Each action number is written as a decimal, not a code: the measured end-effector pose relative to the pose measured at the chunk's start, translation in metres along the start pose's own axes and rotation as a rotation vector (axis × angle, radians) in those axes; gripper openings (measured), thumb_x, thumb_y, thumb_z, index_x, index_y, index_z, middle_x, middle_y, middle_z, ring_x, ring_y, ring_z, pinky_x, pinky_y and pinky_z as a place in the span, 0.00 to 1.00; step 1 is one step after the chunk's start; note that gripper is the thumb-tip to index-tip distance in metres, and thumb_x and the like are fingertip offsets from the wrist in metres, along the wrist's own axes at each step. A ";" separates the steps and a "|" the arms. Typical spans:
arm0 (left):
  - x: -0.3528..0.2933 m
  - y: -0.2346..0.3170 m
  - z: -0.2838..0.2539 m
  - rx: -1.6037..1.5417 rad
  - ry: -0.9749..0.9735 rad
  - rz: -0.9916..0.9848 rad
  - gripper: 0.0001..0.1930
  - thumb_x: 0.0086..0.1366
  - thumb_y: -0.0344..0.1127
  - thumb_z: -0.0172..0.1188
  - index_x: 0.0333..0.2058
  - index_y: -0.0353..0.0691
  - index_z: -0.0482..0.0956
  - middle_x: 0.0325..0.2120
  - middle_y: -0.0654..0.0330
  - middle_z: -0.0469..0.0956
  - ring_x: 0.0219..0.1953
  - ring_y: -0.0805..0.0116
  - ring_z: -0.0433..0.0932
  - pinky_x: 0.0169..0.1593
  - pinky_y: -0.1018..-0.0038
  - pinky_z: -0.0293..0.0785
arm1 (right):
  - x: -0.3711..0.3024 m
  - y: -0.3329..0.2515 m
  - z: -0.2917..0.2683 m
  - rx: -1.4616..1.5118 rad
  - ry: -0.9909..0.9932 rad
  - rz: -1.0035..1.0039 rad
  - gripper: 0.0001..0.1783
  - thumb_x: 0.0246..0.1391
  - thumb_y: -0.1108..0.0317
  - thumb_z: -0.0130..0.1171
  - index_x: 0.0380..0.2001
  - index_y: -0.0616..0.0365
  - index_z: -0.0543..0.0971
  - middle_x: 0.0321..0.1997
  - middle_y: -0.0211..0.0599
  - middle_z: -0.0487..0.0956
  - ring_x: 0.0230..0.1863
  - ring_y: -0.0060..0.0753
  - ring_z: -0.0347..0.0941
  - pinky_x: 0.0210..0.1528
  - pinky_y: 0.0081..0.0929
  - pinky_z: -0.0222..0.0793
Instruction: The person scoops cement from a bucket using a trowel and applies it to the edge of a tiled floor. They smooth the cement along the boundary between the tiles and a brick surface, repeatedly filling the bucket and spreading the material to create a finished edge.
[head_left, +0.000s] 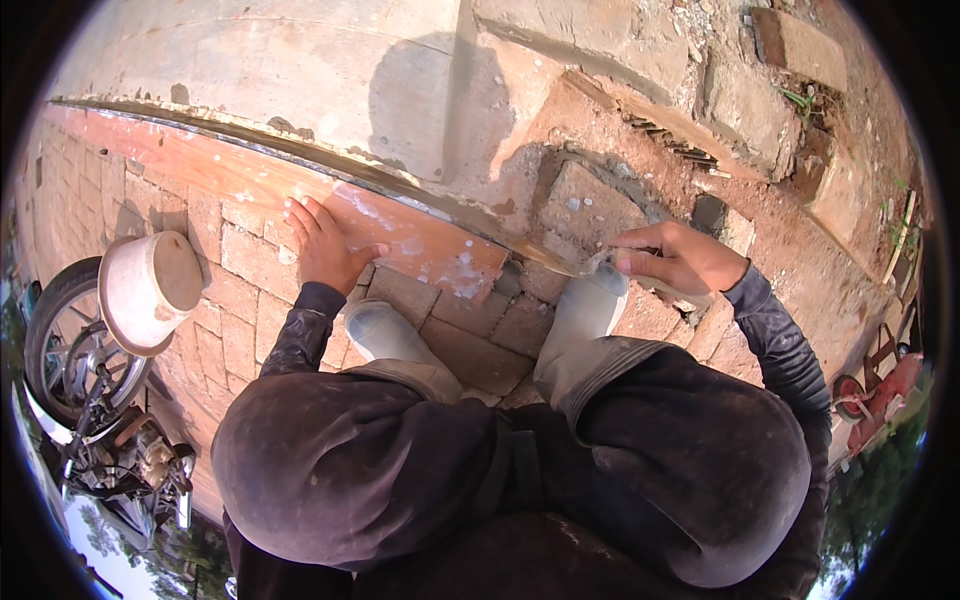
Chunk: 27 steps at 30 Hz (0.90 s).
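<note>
A long orange-brown plank [420, 240], spattered with white, runs along the edge of a concrete slab [300, 60]. My left hand [330, 245] lies on the plank's near edge with its fingers spread and holds nothing. Beyond the plank's right end, my right hand [685, 257] is closed, thumb and forefinger pinched together. A thin pale piece [598, 262] shows at those fingertips, beside my right boot [585, 305]; what it is, I cannot make out. My left boot [385, 332] stands on the brick paving [480, 355] close to the plank.
A whitish bucket [150, 290] stands at the left, beside a motorcycle [90, 370]. Broken concrete and a loose block [590, 200] lie ahead on the right, with a grate [670, 140] behind. Something red with a wheel [890, 395] is at the far right.
</note>
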<state>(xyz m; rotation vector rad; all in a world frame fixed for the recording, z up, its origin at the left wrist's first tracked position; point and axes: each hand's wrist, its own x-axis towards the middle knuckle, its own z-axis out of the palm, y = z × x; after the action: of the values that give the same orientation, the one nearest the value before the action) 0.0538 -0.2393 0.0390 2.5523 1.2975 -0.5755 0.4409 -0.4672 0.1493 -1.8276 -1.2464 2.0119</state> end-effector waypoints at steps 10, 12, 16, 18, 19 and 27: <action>0.002 0.005 0.004 -0.035 -0.002 -0.025 0.69 0.42 0.65 0.72 0.64 0.16 0.40 0.64 0.20 0.37 0.68 0.25 0.38 0.70 0.51 0.42 | 0.043 0.008 0.018 0.171 -0.043 -0.063 0.26 0.66 0.54 0.50 0.53 0.67 0.74 0.24 0.41 0.77 0.18 0.27 0.72 0.27 0.29 0.70; 0.002 0.004 0.003 -0.044 0.013 -0.029 0.70 0.41 0.64 0.73 0.64 0.16 0.40 0.64 0.19 0.37 0.68 0.24 0.38 0.70 0.51 0.42 | 0.031 0.023 0.011 0.053 0.002 -0.204 0.24 0.65 0.55 0.51 0.52 0.66 0.75 0.25 0.40 0.77 0.18 0.27 0.72 0.27 0.29 0.69; -0.001 0.002 0.003 -0.036 0.017 -0.049 0.71 0.41 0.65 0.73 0.64 0.15 0.38 0.64 0.19 0.37 0.68 0.24 0.38 0.70 0.50 0.41 | 0.020 -0.006 -0.003 0.003 0.029 -0.179 0.23 0.65 0.56 0.52 0.51 0.64 0.76 0.26 0.41 0.77 0.19 0.27 0.73 0.28 0.28 0.70; -0.002 0.000 0.003 -0.049 0.021 -0.063 0.71 0.41 0.65 0.73 0.64 0.16 0.38 0.64 0.19 0.36 0.68 0.25 0.38 0.70 0.50 0.41 | 0.046 -0.010 0.003 0.032 0.046 -0.218 0.24 0.65 0.55 0.51 0.51 0.66 0.76 0.27 0.44 0.79 0.20 0.29 0.75 0.30 0.29 0.71; 0.002 0.005 0.004 -0.059 -0.003 -0.064 0.71 0.41 0.65 0.73 0.64 0.16 0.38 0.64 0.20 0.36 0.68 0.25 0.38 0.70 0.50 0.42 | 0.060 -0.010 0.007 0.042 0.068 -0.229 0.25 0.65 0.55 0.51 0.52 0.67 0.75 0.28 0.45 0.80 0.21 0.29 0.76 0.31 0.29 0.71; 0.000 0.008 -0.019 -0.061 -0.067 -0.134 0.71 0.39 0.66 0.73 0.64 0.16 0.39 0.65 0.22 0.36 0.69 0.26 0.37 0.70 0.49 0.41 | 0.097 -0.022 0.021 0.001 0.024 -0.328 0.24 0.65 0.56 0.52 0.54 0.65 0.74 0.25 0.43 0.78 0.18 0.25 0.74 0.29 0.27 0.71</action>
<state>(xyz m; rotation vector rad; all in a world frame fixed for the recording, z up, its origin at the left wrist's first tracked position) 0.0648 -0.2378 0.0560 2.3893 1.4476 -0.6312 0.3897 -0.4038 0.0880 -1.5213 -1.4287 1.8066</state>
